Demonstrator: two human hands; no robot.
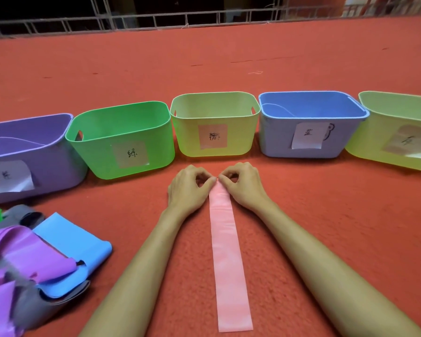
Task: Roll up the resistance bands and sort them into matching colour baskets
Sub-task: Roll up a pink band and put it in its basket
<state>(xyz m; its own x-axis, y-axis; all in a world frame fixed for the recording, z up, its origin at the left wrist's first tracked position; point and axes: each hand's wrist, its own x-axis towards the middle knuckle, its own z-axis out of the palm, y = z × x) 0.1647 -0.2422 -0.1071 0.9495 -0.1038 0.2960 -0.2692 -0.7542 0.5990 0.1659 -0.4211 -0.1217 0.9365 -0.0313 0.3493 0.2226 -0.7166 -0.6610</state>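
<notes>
Both hands pinch the far end of the pink band.
Left hand [188,188] and right hand [241,184] grip the pink band [226,251]; it lies flat on the carpet [326,215], running back between the forearms.

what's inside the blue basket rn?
Blue basket: only its back inner wall and a pale curved edge at left show. Front wall hides the bottom, so contents can't be told.
</notes>
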